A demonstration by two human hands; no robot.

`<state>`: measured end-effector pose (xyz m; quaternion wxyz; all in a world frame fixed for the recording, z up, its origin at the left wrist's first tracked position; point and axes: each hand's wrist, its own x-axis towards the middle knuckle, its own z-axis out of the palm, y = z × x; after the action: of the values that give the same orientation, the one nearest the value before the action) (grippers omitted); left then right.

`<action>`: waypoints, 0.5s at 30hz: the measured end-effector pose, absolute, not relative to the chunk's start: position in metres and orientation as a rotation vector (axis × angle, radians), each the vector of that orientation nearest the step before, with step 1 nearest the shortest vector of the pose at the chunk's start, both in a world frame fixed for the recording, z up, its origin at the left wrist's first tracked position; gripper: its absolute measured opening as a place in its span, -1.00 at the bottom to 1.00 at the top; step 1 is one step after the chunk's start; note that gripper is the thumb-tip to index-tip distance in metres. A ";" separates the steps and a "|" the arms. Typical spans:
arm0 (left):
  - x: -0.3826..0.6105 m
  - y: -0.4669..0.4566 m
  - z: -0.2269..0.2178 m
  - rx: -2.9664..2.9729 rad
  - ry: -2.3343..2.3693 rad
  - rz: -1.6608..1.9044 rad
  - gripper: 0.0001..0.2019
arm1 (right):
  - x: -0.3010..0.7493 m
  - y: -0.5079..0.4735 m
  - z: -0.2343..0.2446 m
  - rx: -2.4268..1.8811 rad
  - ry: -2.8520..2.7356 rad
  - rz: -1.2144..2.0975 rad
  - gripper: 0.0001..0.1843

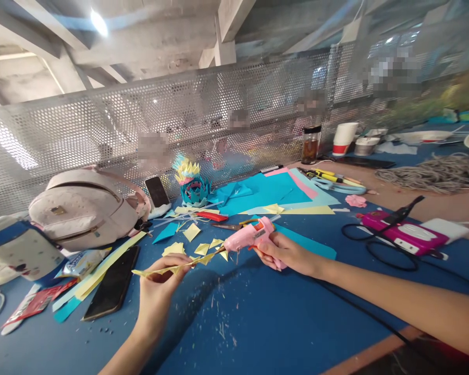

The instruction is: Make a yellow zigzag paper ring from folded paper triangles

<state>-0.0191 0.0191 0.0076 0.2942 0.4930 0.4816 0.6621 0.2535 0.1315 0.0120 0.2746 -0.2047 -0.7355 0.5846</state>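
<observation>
My left hand [162, 284] pinches a long, thin yellow paper strip [152, 271] with folded points along it, held above the blue table. In my right hand [283, 252] is a pink hot glue gun [244, 237], its nozzle at the strip's right end; whether the tip touches the paper I cannot tell. Several small yellow paper pieces [191, 232] lie just behind the strip. Farther back stands a layered paper flower [195, 190] in teal, pink and yellow. A red-handled cutter [211, 215] and scissors [229, 226] lie between.
At left are a pale backpack [89, 208], a black phone [113, 284], paper strips and snack wrappers. Blue paper sheets [273, 190] lie at the back. A magenta power strip [406, 232] with black cables sits right, near grey rope [437, 174]. A perforated metal screen [101, 135] stands behind.
</observation>
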 end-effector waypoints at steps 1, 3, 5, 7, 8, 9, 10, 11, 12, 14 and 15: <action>-0.019 0.019 0.008 1.308 1.288 1.767 -0.94 | 0.254 0.132 0.012 -0.568 -1.984 1.558 -0.45; -0.019 0.020 0.008 1.301 1.293 1.776 -0.94 | 0.254 0.131 0.013 -0.605 -1.999 1.533 -0.44; -0.019 0.020 0.008 1.296 1.297 1.791 -0.93 | 0.254 0.131 0.014 -0.630 -2.013 1.511 -0.43; -0.019 0.021 0.009 1.300 1.301 1.801 -0.93 | 0.254 0.130 0.015 -0.644 -2.021 1.495 -0.42; -0.019 0.021 0.009 1.304 1.300 1.804 -0.93 | 0.254 0.130 0.016 -0.648 -2.023 1.489 -0.41; -0.019 0.021 0.009 1.306 1.296 1.804 -0.93 | 0.254 0.130 0.016 -0.653 -2.024 1.483 -0.41; -0.019 0.021 0.010 1.305 1.292 1.806 -0.93 | 0.254 0.129 0.016 -0.658 -2.026 1.479 -0.42; -0.018 0.021 0.010 1.302 1.290 1.807 -0.93 | 0.254 0.129 0.017 -0.661 -2.026 1.475 -0.42; -0.018 0.021 0.010 1.295 1.291 1.810 -0.93 | 0.254 0.129 0.017 -0.661 -2.025 1.473 -0.42; -0.018 0.021 0.010 1.283 1.297 1.817 -0.92 | 0.254 0.129 0.016 -0.658 -2.026 1.467 -0.43; -0.018 0.021 0.009 1.279 1.300 1.818 -0.92 | 0.255 0.128 0.016 -0.659 -2.027 1.464 -0.44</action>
<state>-0.0182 0.0212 0.0093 0.2794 0.4769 0.4846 0.6780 0.2546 0.1284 0.0162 0.2746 -0.2451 -0.7538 0.5444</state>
